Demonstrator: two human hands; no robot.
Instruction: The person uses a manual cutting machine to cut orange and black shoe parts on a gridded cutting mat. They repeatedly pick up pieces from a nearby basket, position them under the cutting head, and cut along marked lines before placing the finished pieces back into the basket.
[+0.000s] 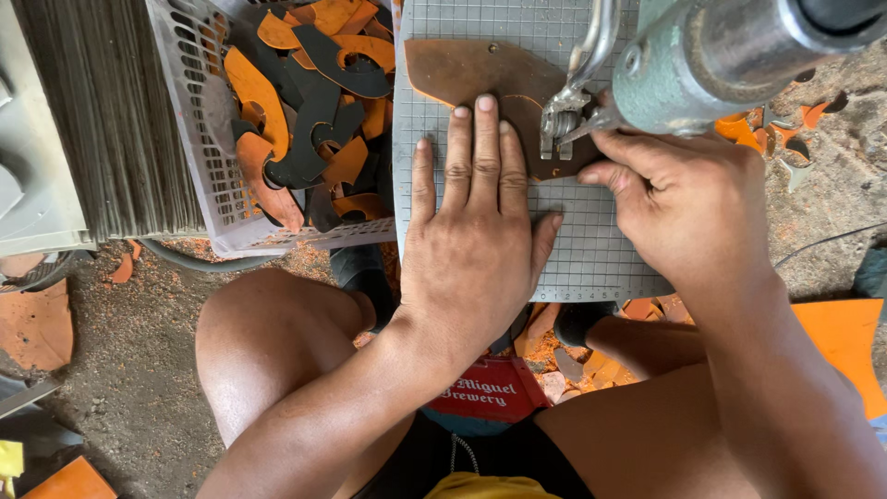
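Leather (462, 72) lay top centre, long axis sideways, my left hand (471, 231) flat on it, right hand (679, 208) clenched beside the needle (554, 125).

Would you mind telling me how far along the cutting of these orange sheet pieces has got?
Done: a white basket holds many cut orange and black shapes. In hand: the left hand presses a brown sheet flat on the gridded mat, while the right hand works at the machine head. Left: the sheet looks mostly uncut; how many remain is not visible.
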